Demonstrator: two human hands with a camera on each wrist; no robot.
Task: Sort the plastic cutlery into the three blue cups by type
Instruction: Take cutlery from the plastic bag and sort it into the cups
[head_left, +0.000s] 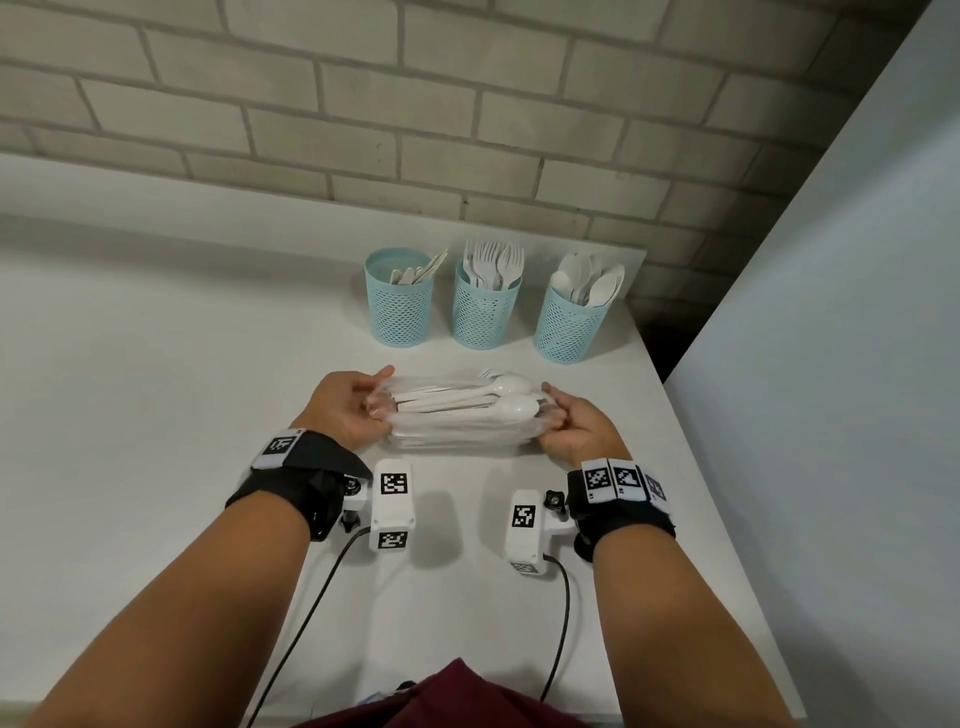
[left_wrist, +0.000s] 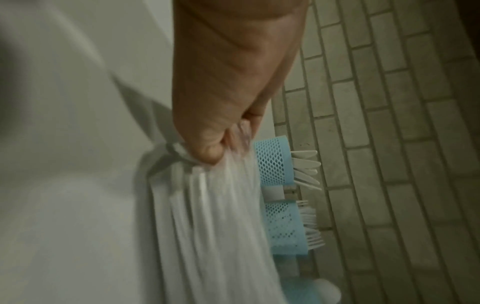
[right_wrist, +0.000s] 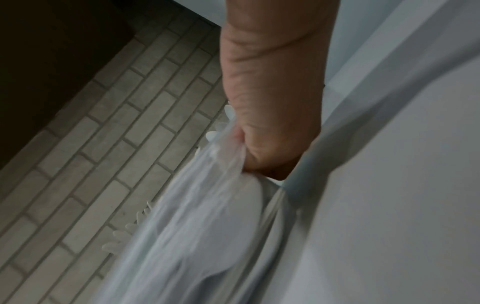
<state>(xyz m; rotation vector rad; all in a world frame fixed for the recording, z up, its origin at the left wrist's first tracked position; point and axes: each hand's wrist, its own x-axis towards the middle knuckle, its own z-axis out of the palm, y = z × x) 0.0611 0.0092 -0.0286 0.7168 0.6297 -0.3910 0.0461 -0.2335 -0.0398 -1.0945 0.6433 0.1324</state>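
A clear plastic bag of white cutlery (head_left: 460, 413) lies crosswise on the white table (head_left: 156, 415), with spoon bowls showing at its right end. My left hand (head_left: 353, 408) grips the bag's left end (left_wrist: 215, 185) and my right hand (head_left: 563, 428) grips its right end (right_wrist: 207, 205). Behind the bag stand three blue mesh cups: the left cup (head_left: 399, 301) holds knives, the middle cup (head_left: 484, 306) holds forks, the right cup (head_left: 569, 319) holds spoons. In the left wrist view the knife cup (left_wrist: 275, 162) and fork cup (left_wrist: 285, 226) show beyond the bag.
A grey brick wall (head_left: 415, 104) runs behind the cups. A pale panel (head_left: 831, 364) closes off the right side, past the table's right edge. Two white tagged camera units (head_left: 393, 506) (head_left: 527, 530) with black cables hang under my wrists near the table's front.
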